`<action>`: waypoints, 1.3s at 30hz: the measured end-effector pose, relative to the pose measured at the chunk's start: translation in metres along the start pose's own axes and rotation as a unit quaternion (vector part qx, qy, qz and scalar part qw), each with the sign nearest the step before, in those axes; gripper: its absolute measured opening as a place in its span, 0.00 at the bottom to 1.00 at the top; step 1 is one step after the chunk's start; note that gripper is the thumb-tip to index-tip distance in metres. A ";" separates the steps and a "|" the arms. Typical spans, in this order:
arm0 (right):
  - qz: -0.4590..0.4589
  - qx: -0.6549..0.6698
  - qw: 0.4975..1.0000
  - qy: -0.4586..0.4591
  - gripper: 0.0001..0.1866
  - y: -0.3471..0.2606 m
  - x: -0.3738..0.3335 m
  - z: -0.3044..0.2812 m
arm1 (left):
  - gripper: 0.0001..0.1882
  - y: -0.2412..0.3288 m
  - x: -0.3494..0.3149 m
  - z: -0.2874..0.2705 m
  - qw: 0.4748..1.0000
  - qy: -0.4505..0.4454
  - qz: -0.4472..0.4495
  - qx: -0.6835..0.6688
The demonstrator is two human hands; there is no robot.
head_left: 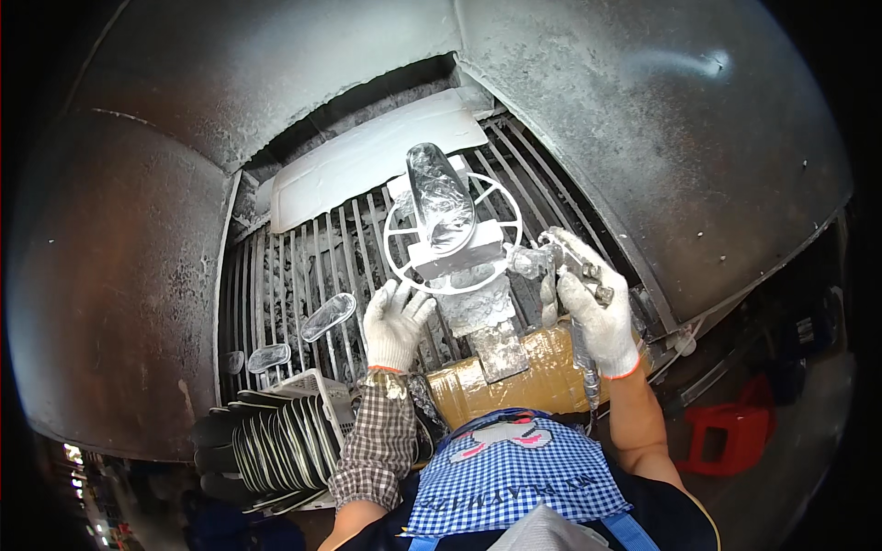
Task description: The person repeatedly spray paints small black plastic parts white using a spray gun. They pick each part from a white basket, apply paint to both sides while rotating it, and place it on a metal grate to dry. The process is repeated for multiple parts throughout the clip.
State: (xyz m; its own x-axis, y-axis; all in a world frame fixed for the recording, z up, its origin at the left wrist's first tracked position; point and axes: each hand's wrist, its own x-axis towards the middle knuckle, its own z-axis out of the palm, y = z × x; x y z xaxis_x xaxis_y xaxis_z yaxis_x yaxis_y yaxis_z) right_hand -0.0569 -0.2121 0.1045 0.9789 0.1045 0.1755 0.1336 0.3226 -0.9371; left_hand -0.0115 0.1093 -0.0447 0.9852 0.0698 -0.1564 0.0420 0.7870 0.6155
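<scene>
A stained grey metal booth wall (119, 303) bounds the left side, its outer edge lost in the black fisheye rim. Beside its foot, dark soles with pale edges (280, 450) stand packed in a white plastic basket (336, 402); the checked left sleeve partly covers its near side. Two shiny, pale-rimmed oval pieces (328, 318) lie on the dusty metal slats (354, 241), which part them from a white spoked wheel (388, 241). The left hand (395, 323), in a white knit glove, is spread and grasps nothing, fingertips near the wheel's lower left rim; I cannot tell whether they touch. Raised on the wheel's middle is a dark, glossy, sole-shaped piece (444, 202); glare blurs its surface, and its supports are partly hidden. The right hand (599, 317), also gloved, is clenched around a powder-crusted grey spray gun (528, 263), its front just beside the wheel's right edge, its handle mostly covered. Bare slats run between wheel and right wall (680, 165). Farther right, a red plastic stool (721, 432) sits in shadow.
</scene>
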 end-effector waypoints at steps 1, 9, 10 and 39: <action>-0.012 -0.023 1.000 0.003 0.29 0.004 0.004 -0.001 | 0.31 0.002 0.001 -0.001 1.000 0.010 0.005 0.008; -0.006 -0.014 1.000 0.015 0.28 0.014 0.020 0.004 | 0.20 0.021 0.014 0.000 0.999 0.018 0.018 -0.041; -0.006 -0.016 1.000 0.017 0.28 0.015 0.022 0.004 | 0.20 0.023 0.015 0.002 0.999 0.020 0.023 -0.045; -0.056 -0.011 0.997 0.051 0.27 0.025 0.060 0.005 | 0.35 0.066 0.091 -0.007 0.992 0.090 0.088 -0.005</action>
State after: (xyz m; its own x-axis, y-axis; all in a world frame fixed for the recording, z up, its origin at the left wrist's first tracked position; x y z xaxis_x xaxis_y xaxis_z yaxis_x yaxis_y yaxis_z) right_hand 0.0046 -0.1924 0.0928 0.9682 -0.0277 0.2486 0.2449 0.3069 -0.9197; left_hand 0.0795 0.1714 -0.0236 0.9317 0.3142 -0.1821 -0.1314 0.7592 0.6375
